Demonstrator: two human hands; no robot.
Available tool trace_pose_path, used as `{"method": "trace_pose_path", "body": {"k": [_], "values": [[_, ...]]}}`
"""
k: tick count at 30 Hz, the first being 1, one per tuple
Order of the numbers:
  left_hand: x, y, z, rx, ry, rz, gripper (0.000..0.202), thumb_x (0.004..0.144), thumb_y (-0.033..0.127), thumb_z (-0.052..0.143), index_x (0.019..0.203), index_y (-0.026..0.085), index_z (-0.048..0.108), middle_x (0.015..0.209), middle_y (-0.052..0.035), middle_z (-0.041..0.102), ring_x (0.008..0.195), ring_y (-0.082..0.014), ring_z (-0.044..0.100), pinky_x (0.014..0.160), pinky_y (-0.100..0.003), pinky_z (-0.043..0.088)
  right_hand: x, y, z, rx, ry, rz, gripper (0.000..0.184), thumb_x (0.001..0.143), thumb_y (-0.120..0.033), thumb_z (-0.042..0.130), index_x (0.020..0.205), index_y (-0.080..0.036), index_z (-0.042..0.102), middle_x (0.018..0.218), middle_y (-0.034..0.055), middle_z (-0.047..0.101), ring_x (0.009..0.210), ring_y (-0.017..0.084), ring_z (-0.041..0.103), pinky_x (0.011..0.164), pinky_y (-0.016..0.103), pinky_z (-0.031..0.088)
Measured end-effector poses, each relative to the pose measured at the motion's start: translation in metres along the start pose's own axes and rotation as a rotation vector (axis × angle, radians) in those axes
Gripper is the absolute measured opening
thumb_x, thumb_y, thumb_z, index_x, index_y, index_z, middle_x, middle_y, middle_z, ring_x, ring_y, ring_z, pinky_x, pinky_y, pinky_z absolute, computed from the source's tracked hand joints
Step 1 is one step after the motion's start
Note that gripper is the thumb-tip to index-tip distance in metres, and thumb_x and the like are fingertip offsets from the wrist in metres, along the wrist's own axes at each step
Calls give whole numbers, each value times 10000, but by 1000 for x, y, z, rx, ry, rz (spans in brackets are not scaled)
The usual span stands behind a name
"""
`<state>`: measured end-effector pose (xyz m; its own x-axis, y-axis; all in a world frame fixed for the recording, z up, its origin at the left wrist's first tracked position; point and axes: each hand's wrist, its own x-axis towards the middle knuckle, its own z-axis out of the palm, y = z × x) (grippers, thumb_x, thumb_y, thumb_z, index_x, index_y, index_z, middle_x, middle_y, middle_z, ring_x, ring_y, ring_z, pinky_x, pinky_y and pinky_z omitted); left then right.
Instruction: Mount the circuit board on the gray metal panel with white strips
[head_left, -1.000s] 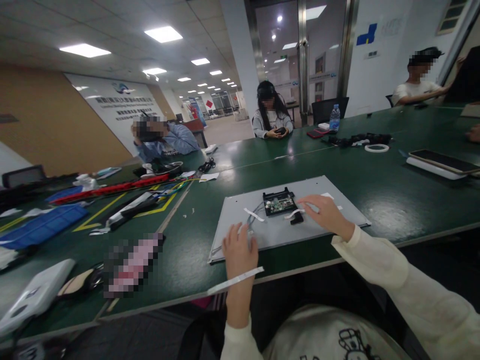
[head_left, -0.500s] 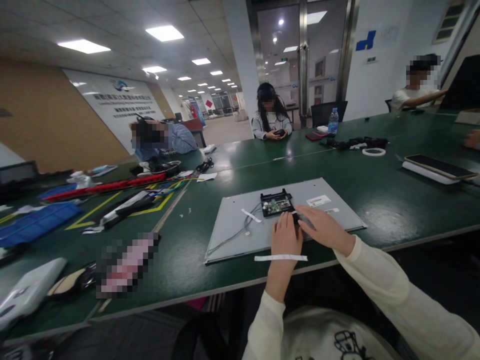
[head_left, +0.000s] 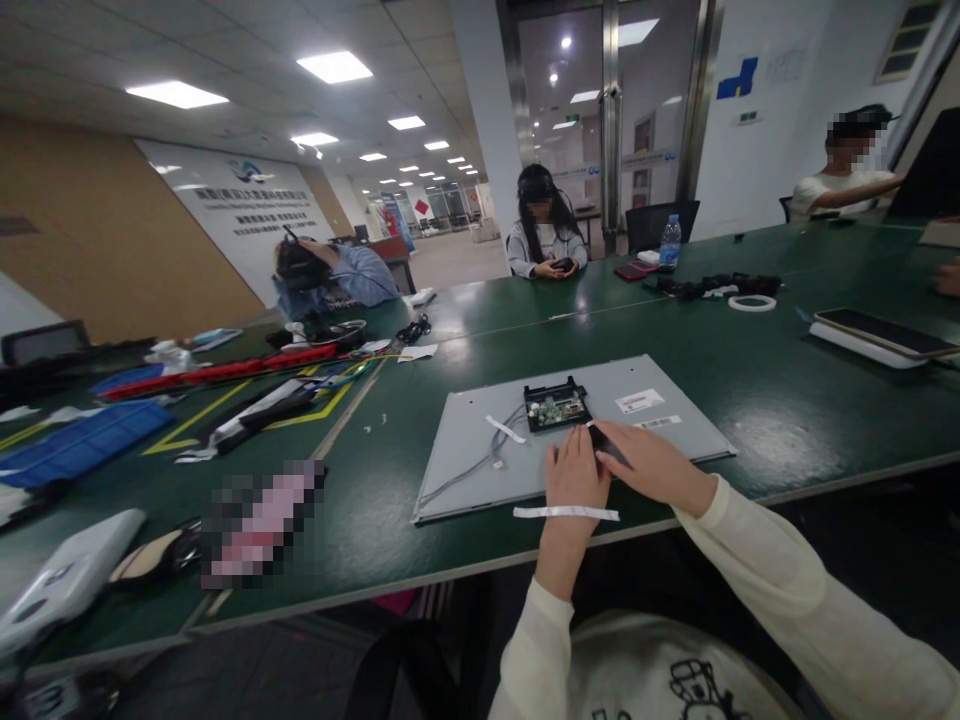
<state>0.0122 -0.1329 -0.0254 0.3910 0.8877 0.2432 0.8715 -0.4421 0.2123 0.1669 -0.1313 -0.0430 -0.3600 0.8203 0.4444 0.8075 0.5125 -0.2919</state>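
Note:
A flat grey metal panel lies on the table in front of me. On it sits a green circuit board in a black plastic frame, with grey cables held by a white tape strip. My left hand rests on the panel just below the frame, its fingers stretched out side by side. Beside it, my right hand closes around a dark piece, mostly covered by the fingers. Another white strip lies across my left wrist.
To the left are a blue tray, a red rail and a white device. A phone, a white ring and a water bottle stand or lie farther right. Other people sit around the table.
The view has shifted slightly. My right fingers have moved a little down and over the dark piece, uncovering the lower barcode label. The panel and board stay in place.

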Motion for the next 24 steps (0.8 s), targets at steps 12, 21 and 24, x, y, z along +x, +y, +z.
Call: {"method": "trace_pose_path", "body": {"k": [12, 21, 24], "values": [[3, 1, -5, -11, -33, -50, 537, 905, 262, 428, 1427, 145, 381, 1406, -180, 497, 1314, -276, 457, 1100, -540, 296, -3, 2, 1, -11, -6, -11, 526, 982, -415, 349, 1425, -137, 404, 1389, 164, 507, 1260, 272, 509, 1045, 464, 424], [1, 2, -1, -57, 24, -94, 546, 929, 316, 397, 1434, 112, 362, 1374, -182, 529, 1288, -266, 486, 1119, -524, 277, -4, 6, 7, 9, 11, 90, 520, 975, -415, 359, 1412, -142, 424, 1359, 164, 536, 1208, 288, 550, 1003, 468, 456], [0, 2, -1, -47, 30, -91, 536, 935, 321, 386, 1430, 117, 369, 1373, -179, 531, 1296, -262, 479, 1120, -517, 279, -4, 7, 7, 22, 9, 90, 522, 972, -417, 360, 1399, -127, 442, 1340, 170, 550, 1192, 291, 559, 997, 471, 460]]}}
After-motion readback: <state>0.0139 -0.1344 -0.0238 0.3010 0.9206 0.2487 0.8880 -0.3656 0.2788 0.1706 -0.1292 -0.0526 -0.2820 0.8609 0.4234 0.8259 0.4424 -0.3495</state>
